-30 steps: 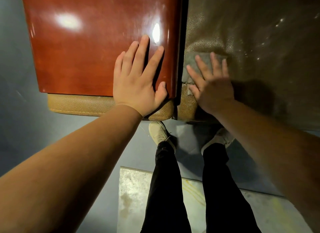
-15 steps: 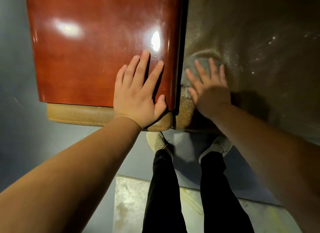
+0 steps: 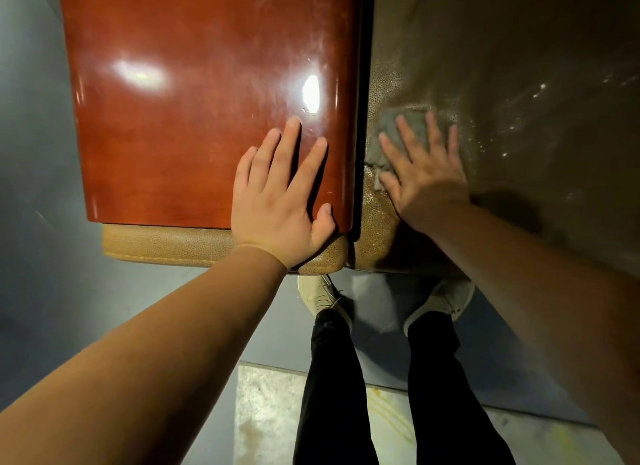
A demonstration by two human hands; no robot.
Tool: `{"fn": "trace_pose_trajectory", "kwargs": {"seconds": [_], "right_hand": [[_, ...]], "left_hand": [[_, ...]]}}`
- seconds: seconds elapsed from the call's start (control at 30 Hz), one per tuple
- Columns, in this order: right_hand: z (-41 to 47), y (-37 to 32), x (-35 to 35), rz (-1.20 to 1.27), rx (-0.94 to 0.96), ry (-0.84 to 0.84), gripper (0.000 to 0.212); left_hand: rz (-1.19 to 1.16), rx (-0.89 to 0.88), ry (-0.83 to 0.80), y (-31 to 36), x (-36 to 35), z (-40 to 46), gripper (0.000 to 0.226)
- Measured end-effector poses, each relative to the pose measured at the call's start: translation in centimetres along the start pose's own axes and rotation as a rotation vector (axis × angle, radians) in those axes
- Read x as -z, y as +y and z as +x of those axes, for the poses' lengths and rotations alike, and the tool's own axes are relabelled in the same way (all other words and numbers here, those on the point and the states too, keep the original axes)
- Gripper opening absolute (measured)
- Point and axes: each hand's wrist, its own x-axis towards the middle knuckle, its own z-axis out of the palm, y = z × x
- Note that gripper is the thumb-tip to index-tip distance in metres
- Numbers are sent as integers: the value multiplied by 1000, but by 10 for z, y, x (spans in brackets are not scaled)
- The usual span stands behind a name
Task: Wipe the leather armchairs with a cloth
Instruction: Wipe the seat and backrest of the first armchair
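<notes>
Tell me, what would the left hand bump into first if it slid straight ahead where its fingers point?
Probably nothing: the left hand lies flat on the glossy wooden panel, and only bare panel shows ahead.

The right hand (image 3: 424, 174) covers most of the grey cloth (image 3: 388, 135), and the brown leather seat (image 3: 519, 84) runs off the top and right edges.

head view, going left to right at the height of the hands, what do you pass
blue-grey floor → glossy wooden armrest top → left hand → grey cloth → right hand → dark leather seat
</notes>
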Motion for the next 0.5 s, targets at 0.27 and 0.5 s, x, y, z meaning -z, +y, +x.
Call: {"fn": "trace_pose_trajectory", "kwargs": {"seconds": [0.27, 0.5], "right_hand": [[-107, -23, -14, 34, 295, -106, 66], [-22, 3, 7, -49, 65, -81, 71]], "left_hand": [[-3, -6, 2, -2, 0, -3, 75], [-28, 16, -28, -5, 2, -2, 76]]}}
